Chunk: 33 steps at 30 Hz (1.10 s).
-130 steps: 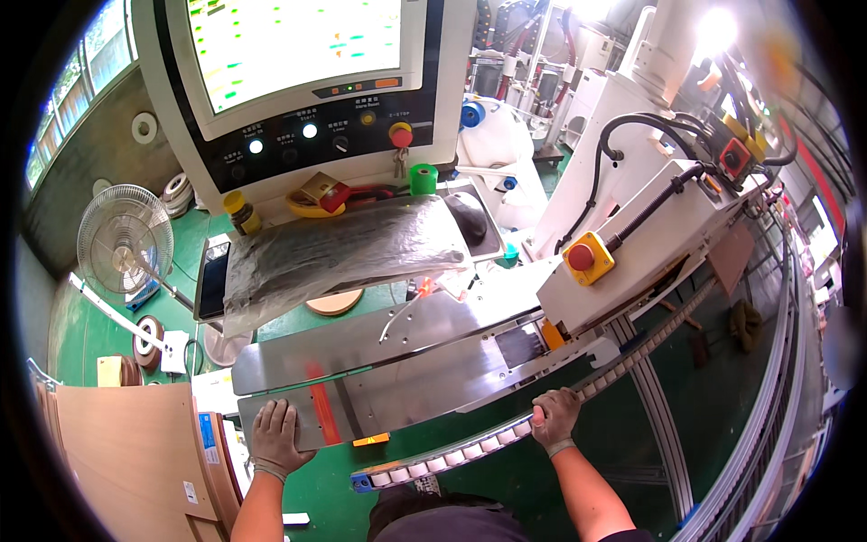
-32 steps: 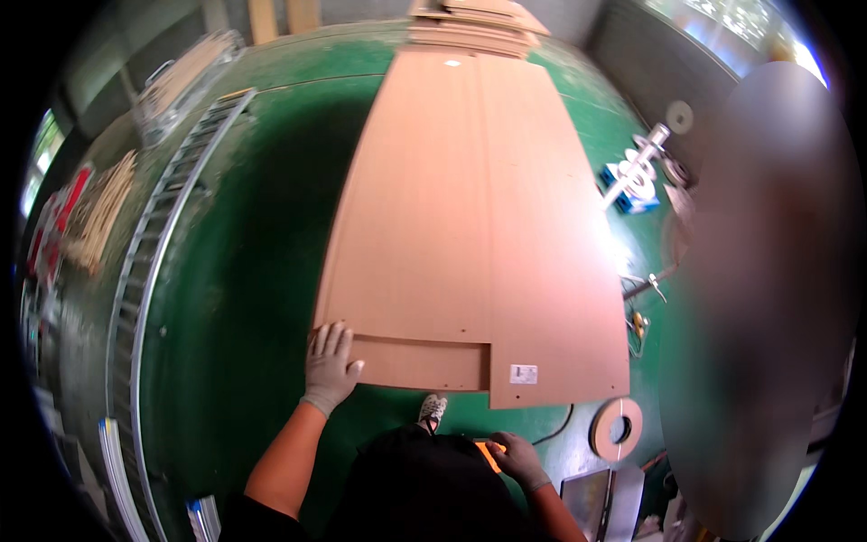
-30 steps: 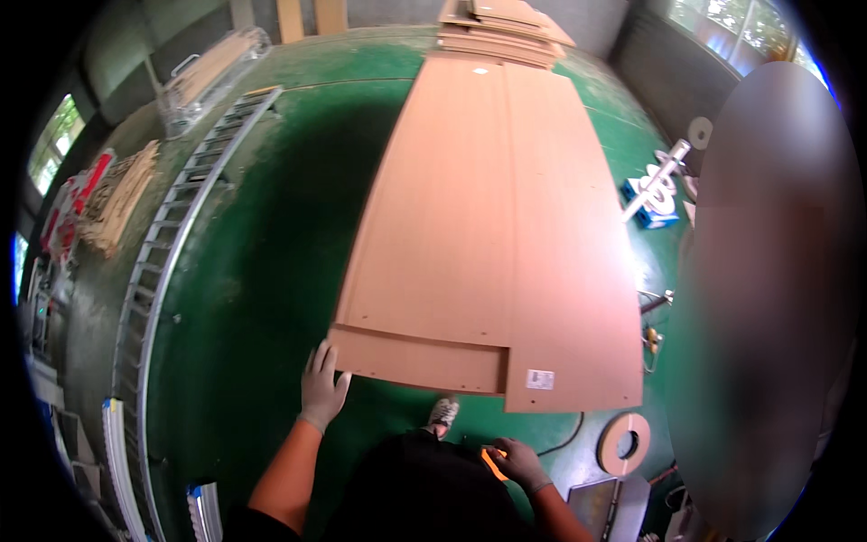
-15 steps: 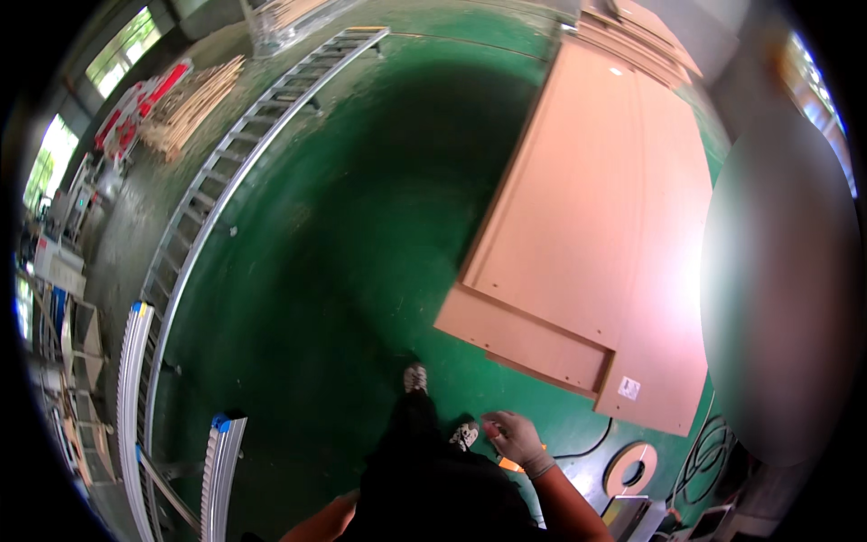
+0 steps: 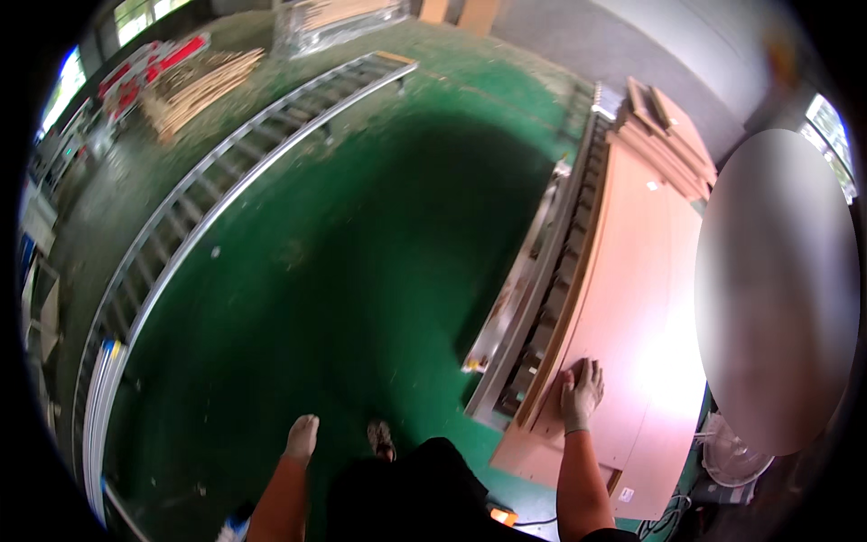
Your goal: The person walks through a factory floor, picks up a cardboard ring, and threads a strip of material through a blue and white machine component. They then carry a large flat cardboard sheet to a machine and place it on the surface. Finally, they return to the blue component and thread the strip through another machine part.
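Note:
My right hand (image 5: pixel 582 397), in a pale glove, lies on the top of a stack of light brown wood panels (image 5: pixel 623 298), with its fingers stretched out near the panel's left side. My left hand (image 5: pixel 302 437), also gloved, hangs over the green floor, away from the panels. Its fingers are mostly hidden, and I see nothing in its grasp. The upper panel carries a small white label near its far end. A second white label (image 5: pixel 627 494) is on the board at the near end.
A metal roller conveyor (image 5: pixel 551 316) runs under and beside the panels. Another long roller conveyor (image 5: pixel 208 208) curves along the left. Farther left lies a pile of wood strips (image 5: pixel 203 95). Smaller boards (image 5: pixel 664 135) are stacked at the far right. A blurred shape covers the right side.
My right hand has moved forward from beside my body onto the panels. My left hand has come out from my side. The view has shifted, showing the conveyor beside the panel stack.

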Available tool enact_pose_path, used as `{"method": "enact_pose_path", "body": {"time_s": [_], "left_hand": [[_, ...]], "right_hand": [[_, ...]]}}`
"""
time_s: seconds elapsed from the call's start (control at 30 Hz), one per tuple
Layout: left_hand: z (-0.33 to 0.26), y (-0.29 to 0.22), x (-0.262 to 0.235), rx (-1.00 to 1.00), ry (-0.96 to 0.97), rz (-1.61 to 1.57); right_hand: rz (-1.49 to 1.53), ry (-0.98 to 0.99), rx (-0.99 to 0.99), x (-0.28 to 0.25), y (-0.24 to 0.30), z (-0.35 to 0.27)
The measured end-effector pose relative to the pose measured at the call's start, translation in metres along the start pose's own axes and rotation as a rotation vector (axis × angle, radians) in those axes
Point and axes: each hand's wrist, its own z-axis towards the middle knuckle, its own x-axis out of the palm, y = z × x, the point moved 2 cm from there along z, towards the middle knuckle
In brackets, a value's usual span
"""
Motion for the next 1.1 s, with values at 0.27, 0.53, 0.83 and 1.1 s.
{"method": "enact_pose_path", "body": {"time_s": [0.27, 0.53, 0.83, 1.1], "left_hand": [[0.146, -0.117, 0.053, 0.093, 0.571, 0.668], [0.352, -0.157, 0.119, 0.037, 1.003, 0.673], [0.605, -0.439, 0.177, -0.127, 0.269, -0.248], [0.754, -0.465, 0.288, -0.232, 0.877, 0.876]], "right_hand": [[-0.047, -0.083, 0.289, 0.004, -0.004, 0.118], [-0.061, -0.108, 0.522, 0.024, 0.009, 0.255], [-0.114, -0.104, 0.615, 0.081, 0.048, 0.527], [-0.185, -0.172, 0.878, 0.100, 0.038, 0.692]]}}
